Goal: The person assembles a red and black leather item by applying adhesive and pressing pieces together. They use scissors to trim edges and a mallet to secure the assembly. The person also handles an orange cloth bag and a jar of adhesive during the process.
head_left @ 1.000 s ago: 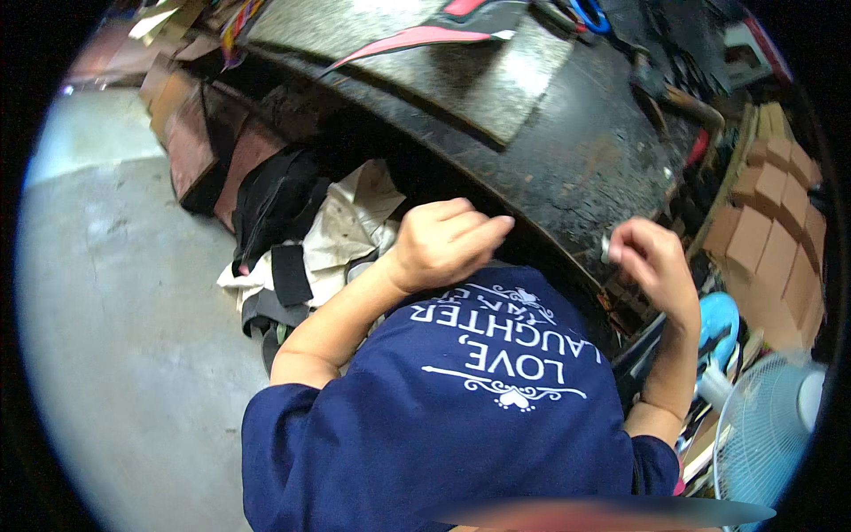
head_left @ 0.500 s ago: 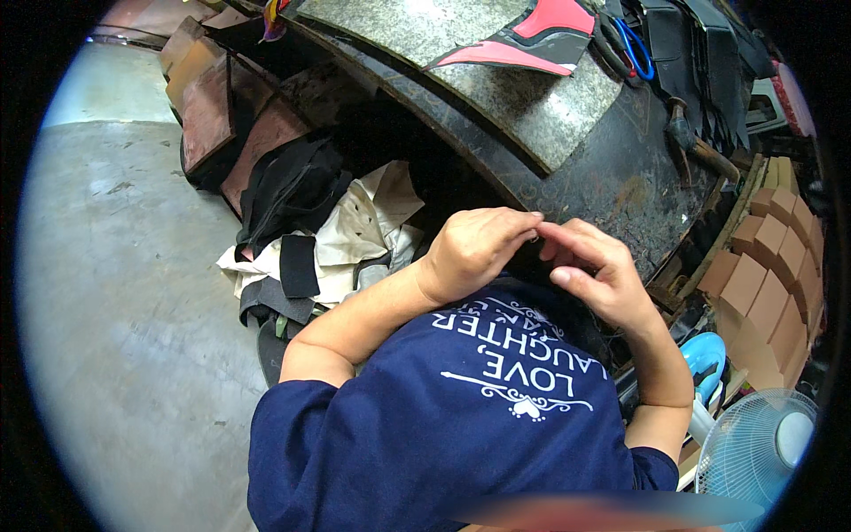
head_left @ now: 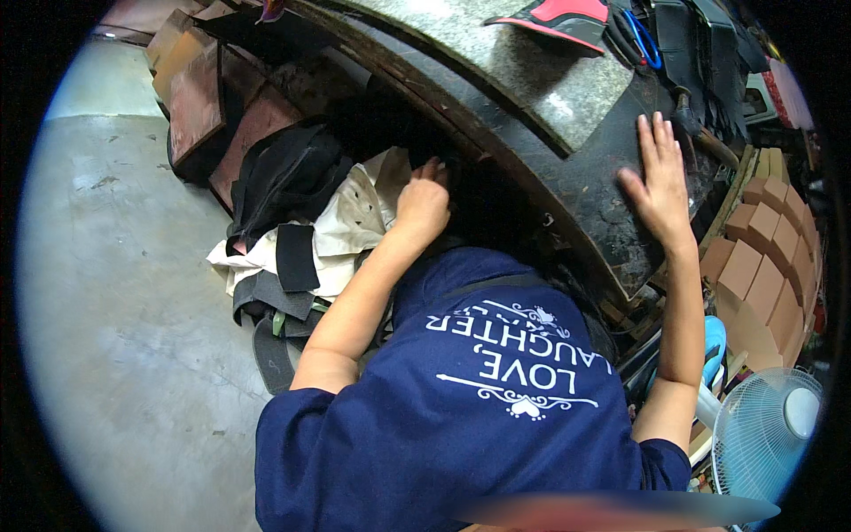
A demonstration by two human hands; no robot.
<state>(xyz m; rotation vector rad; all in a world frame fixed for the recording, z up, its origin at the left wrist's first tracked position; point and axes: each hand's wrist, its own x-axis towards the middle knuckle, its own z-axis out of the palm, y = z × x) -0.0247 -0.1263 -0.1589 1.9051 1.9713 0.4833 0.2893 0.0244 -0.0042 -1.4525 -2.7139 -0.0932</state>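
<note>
My right hand (head_left: pixel 660 182) lies on the dark worktop (head_left: pixel 612 191), palm down with fingers stretched out, close to a hammer (head_left: pixel 709 146). Below the table edge, my left hand (head_left: pixel 425 199) reaches toward the shadowed space. Its fingers are curled, and whatever they hold, if anything, is hidden. Beside it lies a heap of cream cloth (head_left: pixel 355 208) with black fabric (head_left: pixel 288 182) and dark cut pieces (head_left: pixel 297 257). On top of the table, a pink and black shoe upper piece (head_left: pixel 567 27) rests on a grey speckled slab (head_left: pixel 576 97).
Blue-handled scissors (head_left: pixel 645 40) and black material sheets (head_left: pixel 683 53) lie at the table's far right. Brown boxes (head_left: pixel 753 257) are stacked to the right, above a fan (head_left: pixel 767 434). Reddish-brown boards (head_left: pixel 195 115) lean at the left by the concrete floor (head_left: pixel 133 293).
My hands, together before my chest, have parted. The left went down left beside the cloth heap; the right moved up right onto the worktop and spread. The view has shifted slightly.
</note>
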